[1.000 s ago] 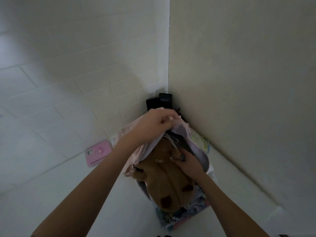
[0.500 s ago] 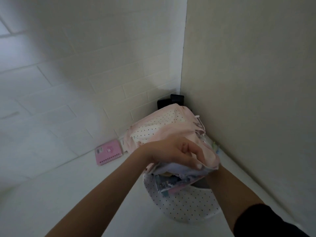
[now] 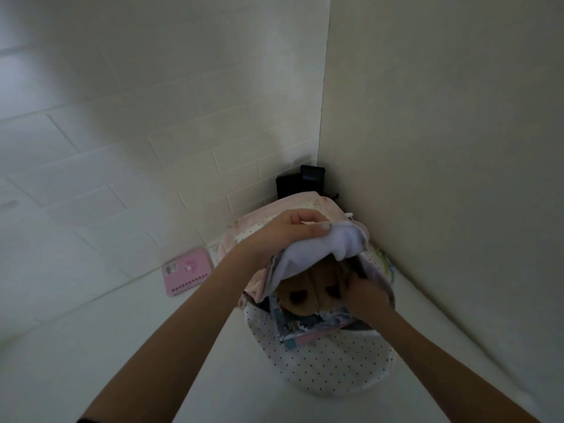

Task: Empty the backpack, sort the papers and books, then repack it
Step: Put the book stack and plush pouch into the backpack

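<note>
A pink backpack point(image 3: 302, 203) with a white dotted flap point(image 3: 329, 367) stands in the corner of a white surface. My left hand point(image 3: 290, 232) grips the rim of its opening and holds the pale lining up. Inside lies a brown plush toy point(image 3: 308, 294) on top of a colourful book point(image 3: 308, 328) whose edge sticks out of the opening. My right hand point(image 3: 363, 296) reaches into the backpack and holds the toy's right side; its fingertips are hidden inside.
A pink spiral notebook point(image 3: 186, 271) lies by the tiled wall to the left of the backpack. A black device point(image 3: 300, 181) stands in the corner behind it. Pale papers point(image 3: 385, 264) show between the backpack and the right wall point(image 3: 442, 178).
Half a second ago my left hand held the opening pulled down and nearly closed. It has since lifted the rim, so the plush toy and my right hand inside show again.
</note>
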{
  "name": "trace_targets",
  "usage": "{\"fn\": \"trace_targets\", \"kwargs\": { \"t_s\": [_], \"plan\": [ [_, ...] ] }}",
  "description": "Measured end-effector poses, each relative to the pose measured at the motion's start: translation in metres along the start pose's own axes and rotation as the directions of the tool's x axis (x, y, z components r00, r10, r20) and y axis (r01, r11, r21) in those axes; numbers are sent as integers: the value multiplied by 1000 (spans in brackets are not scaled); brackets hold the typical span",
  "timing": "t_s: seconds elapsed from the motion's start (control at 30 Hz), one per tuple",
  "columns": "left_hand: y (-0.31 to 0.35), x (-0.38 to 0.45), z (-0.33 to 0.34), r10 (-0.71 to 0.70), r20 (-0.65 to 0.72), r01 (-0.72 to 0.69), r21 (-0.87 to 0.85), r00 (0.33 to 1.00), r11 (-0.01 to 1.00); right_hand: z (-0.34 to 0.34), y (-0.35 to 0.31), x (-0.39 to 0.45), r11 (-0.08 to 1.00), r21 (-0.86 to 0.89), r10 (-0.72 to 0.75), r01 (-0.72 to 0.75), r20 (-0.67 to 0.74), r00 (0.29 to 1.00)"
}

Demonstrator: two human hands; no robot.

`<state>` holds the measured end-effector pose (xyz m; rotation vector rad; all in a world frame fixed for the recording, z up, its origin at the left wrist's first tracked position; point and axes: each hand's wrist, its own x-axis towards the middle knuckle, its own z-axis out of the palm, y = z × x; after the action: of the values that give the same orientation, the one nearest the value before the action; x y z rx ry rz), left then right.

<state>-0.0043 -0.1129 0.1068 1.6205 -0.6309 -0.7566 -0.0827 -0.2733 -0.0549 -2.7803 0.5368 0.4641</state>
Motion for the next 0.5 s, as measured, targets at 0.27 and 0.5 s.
{"fn": "trace_targets", "kwargs": {
  "t_s": [0.27,0.5],
  "plan": [
    [-5,-5,11,-25,-215,49,110,976,993,0,11,-46,907,-307,-141,288,424,895],
    [0,-33,11,26,-232,30,235,972,972,-51,-38,-93,785,-139,-525,603,367,768]
  ]
}}
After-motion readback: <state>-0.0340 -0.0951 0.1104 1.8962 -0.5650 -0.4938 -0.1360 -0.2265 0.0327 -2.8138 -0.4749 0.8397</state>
